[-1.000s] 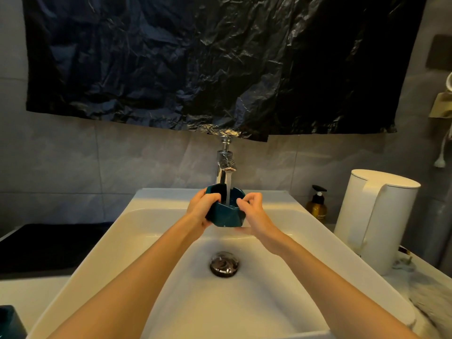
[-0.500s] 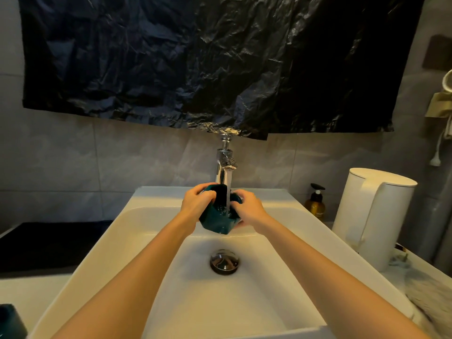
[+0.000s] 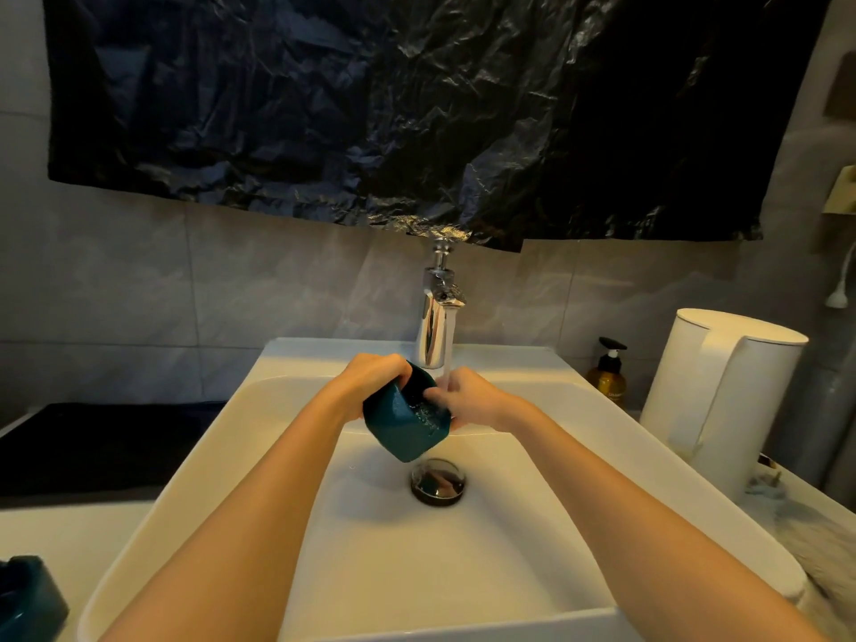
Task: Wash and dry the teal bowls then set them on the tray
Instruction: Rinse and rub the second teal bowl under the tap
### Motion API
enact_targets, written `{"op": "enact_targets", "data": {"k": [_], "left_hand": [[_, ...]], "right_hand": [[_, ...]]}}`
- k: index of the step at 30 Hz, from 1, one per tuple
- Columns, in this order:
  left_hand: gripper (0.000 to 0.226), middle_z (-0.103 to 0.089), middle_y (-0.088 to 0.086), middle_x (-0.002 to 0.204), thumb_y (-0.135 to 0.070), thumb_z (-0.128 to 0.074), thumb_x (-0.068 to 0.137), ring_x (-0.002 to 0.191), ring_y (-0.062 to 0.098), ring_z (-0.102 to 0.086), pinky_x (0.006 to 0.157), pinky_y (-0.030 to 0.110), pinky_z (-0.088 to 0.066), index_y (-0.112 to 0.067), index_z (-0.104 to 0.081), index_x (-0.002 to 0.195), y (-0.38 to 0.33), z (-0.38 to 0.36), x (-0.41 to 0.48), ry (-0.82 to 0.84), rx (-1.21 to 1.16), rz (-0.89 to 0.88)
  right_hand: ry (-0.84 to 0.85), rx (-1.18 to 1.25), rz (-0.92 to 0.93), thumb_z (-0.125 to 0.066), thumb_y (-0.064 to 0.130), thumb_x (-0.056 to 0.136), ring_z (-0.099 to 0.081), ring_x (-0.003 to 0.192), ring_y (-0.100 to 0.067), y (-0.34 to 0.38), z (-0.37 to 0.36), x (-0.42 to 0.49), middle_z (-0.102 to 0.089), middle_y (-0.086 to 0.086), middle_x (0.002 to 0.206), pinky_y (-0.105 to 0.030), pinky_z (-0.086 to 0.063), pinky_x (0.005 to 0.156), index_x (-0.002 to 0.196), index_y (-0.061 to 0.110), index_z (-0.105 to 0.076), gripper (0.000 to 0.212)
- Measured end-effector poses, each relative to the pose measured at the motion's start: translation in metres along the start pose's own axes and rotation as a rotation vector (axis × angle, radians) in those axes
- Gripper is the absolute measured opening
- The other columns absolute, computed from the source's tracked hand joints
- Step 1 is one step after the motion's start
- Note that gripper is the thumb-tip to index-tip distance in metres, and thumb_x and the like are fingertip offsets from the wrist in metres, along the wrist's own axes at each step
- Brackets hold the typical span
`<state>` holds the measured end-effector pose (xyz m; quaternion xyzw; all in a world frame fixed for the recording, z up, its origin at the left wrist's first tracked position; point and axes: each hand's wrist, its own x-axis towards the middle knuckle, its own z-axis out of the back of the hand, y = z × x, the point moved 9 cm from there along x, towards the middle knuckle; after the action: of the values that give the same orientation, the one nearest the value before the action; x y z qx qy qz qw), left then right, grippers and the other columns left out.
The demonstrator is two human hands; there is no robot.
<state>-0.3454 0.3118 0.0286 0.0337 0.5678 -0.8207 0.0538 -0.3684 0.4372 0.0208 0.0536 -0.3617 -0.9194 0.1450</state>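
Leaning teal bowl (image 3: 402, 424), mouth up-right | left hand (image 3: 373, 384) grip: its wall | right hand (image 3: 470, 400) grip: its rim

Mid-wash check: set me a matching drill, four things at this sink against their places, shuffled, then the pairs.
1 teal bowl
2 pump bottle
3 drain plug
4 white jug

a bottom of the sink
b farthest right of the four
c held tilted under the faucet
d between sink and jug

Pairs: 1-c, 2-d, 3-a, 4-b
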Motion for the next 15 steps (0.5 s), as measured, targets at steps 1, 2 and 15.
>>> {"op": "enact_targets", "data": {"k": [1, 2, 15], "left_hand": [[0.014, -0.055, 0.010, 0.081, -0.015, -0.052, 0.083, 0.072, 0.018, -0.052, 0.059, 0.024, -0.043, -0.010, -0.052, 0.096, 0.000, 0.000, 0.000, 0.007, -0.002, 0.004], [0.016, -0.056, 0.010, 0.082, -0.016, -0.051, 0.083, 0.072, 0.019, -0.053, 0.059, 0.024, -0.044, -0.009, -0.052, 0.097, 0.000, -0.001, -0.001, 0.017, -0.008, 0.010], [0.009, -0.057, 0.011, 0.084, -0.018, -0.055, 0.080, 0.080, 0.021, -0.053, 0.068, 0.025, -0.042, -0.012, -0.054, 0.086, -0.004, -0.004, 0.005, -0.030, 0.121, -0.042]], "right_hand": [[-0.016, -0.003, -0.004, -0.052, 0.021, 0.097, -0.063, 0.064, -0.015, 0.001, 0.002, -0.002, -0.063, -0.010, 0.081, -0.020, -0.053, 0.053, 0.083, 0.005, -0.059, 0.024], [-0.050, -0.018, -0.007, -0.055, 0.023, 0.096, -0.062, 0.057, -0.010, 0.001, 0.005, -0.003, -0.064, -0.008, 0.076, -0.017, -0.050, 0.047, 0.078, 0.006, -0.060, 0.025], [-0.122, 0.109, -0.135, -0.061, 0.023, 0.093, -0.064, 0.055, -0.013, -0.014, 0.007, -0.017, -0.065, -0.005, 0.072, -0.015, -0.048, 0.045, 0.075, 0.008, -0.064, 0.023]]}}
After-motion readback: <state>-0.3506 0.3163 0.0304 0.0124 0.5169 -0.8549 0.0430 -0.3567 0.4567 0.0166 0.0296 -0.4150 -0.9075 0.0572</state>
